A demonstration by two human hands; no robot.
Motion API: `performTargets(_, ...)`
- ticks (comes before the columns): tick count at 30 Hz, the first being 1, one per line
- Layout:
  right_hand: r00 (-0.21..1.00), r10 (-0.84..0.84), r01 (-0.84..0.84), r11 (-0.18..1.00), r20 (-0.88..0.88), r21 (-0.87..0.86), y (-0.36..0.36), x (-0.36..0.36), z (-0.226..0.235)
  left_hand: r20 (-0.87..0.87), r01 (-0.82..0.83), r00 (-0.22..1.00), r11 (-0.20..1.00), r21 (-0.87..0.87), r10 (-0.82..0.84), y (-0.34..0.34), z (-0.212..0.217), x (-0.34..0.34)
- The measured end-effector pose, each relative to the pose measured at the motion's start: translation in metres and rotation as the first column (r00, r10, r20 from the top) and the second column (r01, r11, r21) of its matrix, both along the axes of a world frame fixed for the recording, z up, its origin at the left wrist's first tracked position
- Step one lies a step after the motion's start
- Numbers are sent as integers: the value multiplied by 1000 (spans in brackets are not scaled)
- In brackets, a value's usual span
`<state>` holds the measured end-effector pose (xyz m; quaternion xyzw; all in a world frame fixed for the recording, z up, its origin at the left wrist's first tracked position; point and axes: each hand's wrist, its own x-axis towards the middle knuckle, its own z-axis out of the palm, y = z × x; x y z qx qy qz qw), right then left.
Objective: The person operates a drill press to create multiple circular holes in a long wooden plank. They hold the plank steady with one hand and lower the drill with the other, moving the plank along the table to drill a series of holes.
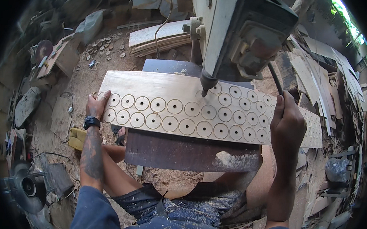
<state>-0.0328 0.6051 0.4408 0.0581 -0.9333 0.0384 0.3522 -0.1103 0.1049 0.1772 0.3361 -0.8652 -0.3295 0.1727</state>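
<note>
A long pale plywood board lies across the dark drill press table, marked with rows of ring-shaped cuts, each with a small centre hole. My left hand grips the board's left end, thumb on top and the other fingers mostly hidden at the edge. My right hand is closed round the black feed lever on the drill press. Its chuck points down at the board's far edge, beside a faint partial ring. I cannot tell whether the bit touches the wood.
Sawdust is heaped on the table's near right corner. Behind stands a stack of plywood sheets, with loose wooden discs on the floor to its left. A fan stands at lower left. Scrap boards crowd the right side.
</note>
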Motion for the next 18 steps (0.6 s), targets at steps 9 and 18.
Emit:
performTargets(9, 966, -63, 86, 993, 250, -80, 2, -42, -14, -12, 17, 1000, 1000, 6, -17, 1, 4, 1)
performTargets(18, 977, 193, -145, 916, 93, -374, 18, -61, -56, 27, -3, 1000, 1000, 17, 2, -2, 1, 1)
